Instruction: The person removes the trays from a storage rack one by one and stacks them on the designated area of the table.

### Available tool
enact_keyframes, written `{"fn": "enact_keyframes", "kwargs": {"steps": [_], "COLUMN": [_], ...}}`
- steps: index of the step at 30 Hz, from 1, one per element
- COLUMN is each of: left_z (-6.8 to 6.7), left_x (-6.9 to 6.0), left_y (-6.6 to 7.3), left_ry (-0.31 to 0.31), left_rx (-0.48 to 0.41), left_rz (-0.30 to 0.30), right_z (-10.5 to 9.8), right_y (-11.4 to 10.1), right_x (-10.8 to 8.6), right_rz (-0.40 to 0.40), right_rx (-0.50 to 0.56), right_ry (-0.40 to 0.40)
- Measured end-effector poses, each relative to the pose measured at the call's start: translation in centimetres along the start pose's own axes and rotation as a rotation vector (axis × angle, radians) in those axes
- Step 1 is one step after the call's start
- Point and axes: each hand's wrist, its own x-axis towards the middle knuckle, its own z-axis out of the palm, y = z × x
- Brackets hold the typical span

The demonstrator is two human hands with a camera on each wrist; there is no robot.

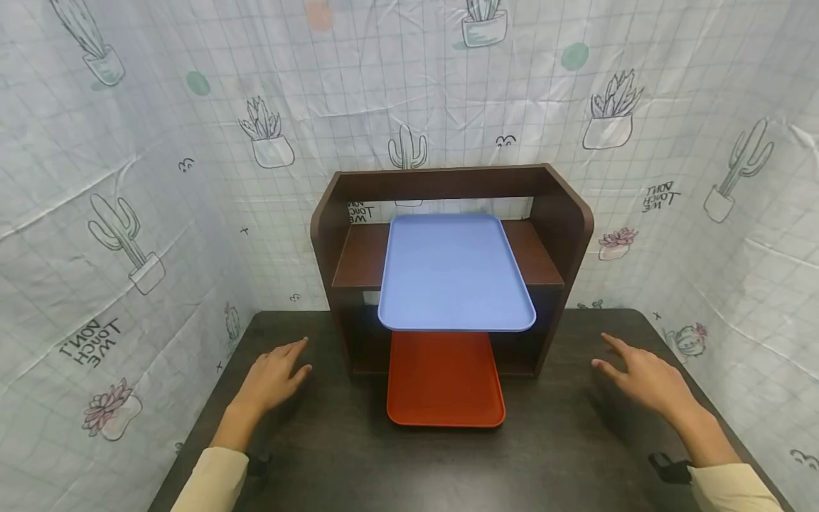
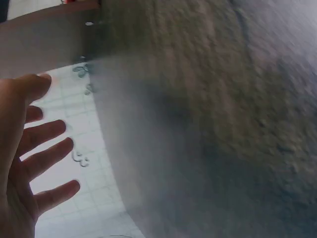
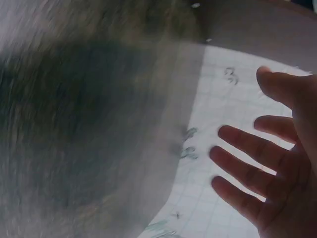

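Observation:
A light blue tray [image 1: 456, 274] lies on the upper shelf of a dark brown wooden rack [image 1: 441, 181], its near end jutting out past the shelf. Below it a red tray [image 1: 446, 380] sticks out of the lower level onto the dark table; its back part is hidden. To the left of the rack my left hand [image 1: 271, 375] hovers over the table with fingers spread, holding nothing. On the other side my right hand [image 1: 649, 377] is held likewise, fingers extended and apart from the rack. Both wrist views show the bare spread fingers and no object in them.
The dark table [image 1: 441, 469] runs up to cloth walls [image 1: 288, 206] with a grid and cactus print at the back and both sides. Each side panel of the rack rises above its upper shelf.

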Motion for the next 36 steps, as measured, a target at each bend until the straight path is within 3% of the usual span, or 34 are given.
{"fn": "enact_keyframes", "kwargs": {"steps": [8, 17, 21, 29, 36], "left_z": [-1.4, -3.2, -4.0, -5.9, -7.4], "left_x": [0.9, 2.0, 2.2, 3.2, 3.8], "left_y": [1.4, 2.4, 2.9, 4.5, 5.8], "left_ry": [-0.012, 0.082, 0.116, 0.191, 0.238], "left_rx": [-0.036, -0.11, -0.164, -0.237, -0.346], "left_rz": [-0.014, -0.021, -0.04, -0.055, -0.06], "right_z": [-0.5, -0.2, -0.2, -0.4, -0.1], "right_y": [-2.9, -6.3, -7.6, -9.6, -11.2], "right_x": [-0.6, -1.3, -1.8, -2.3, -2.7], "right_rz": [0.025, 0.103, 0.101, 0.065, 0.084], "right_rx": [0.152, 0.39, 0.493, 0.544, 0.591], "right_ry": [0.019, -0.006, 0.004, 0.008, -0.022]}}
